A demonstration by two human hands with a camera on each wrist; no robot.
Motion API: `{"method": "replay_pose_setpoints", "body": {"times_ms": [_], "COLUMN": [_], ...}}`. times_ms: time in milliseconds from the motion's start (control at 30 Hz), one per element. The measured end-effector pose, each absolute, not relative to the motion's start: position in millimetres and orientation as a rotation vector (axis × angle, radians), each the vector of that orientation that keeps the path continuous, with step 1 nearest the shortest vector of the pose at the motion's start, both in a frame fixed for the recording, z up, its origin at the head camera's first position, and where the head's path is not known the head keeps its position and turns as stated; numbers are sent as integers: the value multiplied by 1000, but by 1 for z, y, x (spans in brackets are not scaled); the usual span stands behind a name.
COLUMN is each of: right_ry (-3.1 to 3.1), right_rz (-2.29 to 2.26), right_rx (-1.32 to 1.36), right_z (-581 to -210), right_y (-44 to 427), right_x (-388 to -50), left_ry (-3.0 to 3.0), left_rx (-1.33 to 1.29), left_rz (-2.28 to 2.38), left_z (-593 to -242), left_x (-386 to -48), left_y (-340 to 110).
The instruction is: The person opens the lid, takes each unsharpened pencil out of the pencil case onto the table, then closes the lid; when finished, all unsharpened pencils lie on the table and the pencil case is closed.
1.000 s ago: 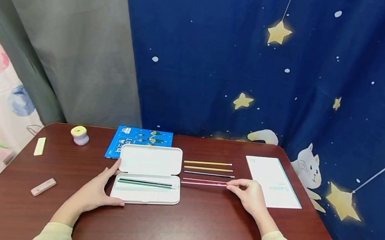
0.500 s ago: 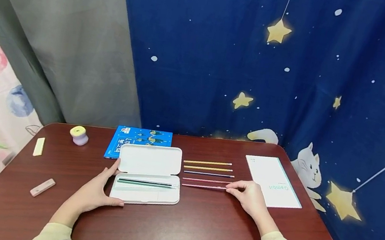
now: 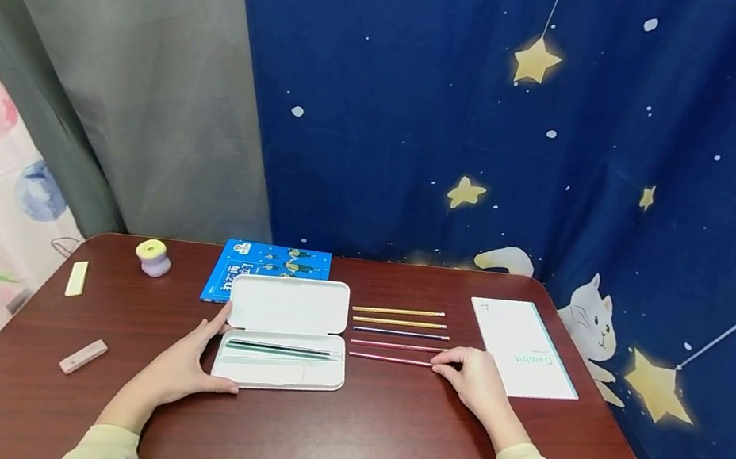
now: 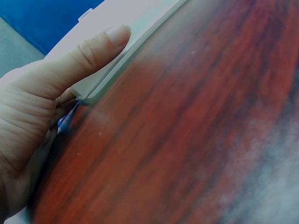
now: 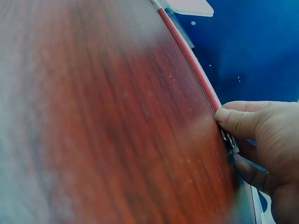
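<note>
A white pencil case (image 3: 289,305) lies with its lid folded back, dark and green pencils (image 3: 280,350) inside its tray. My left hand (image 3: 175,372) holds the case's left end, thumb along the front edge; the left wrist view shows that thumb on the white rim (image 4: 140,45). Right of the case, two yellow pencils (image 3: 398,313), a dark blue one (image 3: 398,333) and a red one (image 3: 393,344) lie in a row. Nearest the front is another red pencil (image 3: 387,358), its right end pinched between thumb and finger of my right hand (image 3: 474,383); the right wrist view shows this pencil (image 5: 191,60) too.
A blue book (image 3: 276,259) lies partly under the lid. At the left are a yellow and purple round object (image 3: 153,258), a pale yellow block (image 3: 77,279) and a pink one (image 3: 83,357). A white booklet (image 3: 522,349) lies beyond my right hand.
The front red pencil has shifted slightly toward the front edge with my right hand, away from the other red pencil, leaving a gap between them. My left hand has stayed on the case.
</note>
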State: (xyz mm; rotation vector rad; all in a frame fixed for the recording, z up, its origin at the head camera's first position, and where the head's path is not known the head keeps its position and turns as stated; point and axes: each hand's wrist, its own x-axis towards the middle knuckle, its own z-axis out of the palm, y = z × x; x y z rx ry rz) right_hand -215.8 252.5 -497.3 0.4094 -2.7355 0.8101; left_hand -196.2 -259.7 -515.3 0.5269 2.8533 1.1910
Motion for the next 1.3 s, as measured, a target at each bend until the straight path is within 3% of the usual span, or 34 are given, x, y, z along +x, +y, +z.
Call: {"method": "replay_pose_setpoints", "body": {"times_ms": [800, 1300], "right_ry": [-2727, -2638], "right_rz": [747, 855], "right_rx": [426, 410], "right_z": [-501, -476], "right_y": [252, 230], "right_x": [-219, -216], "left_ry": [2851, 2841], "left_rx": [517, 512], "left_rz": [1194, 1198], "left_z": [-513, -514], "left_x": [-194, -195], "left_y": [-258, -259]}}
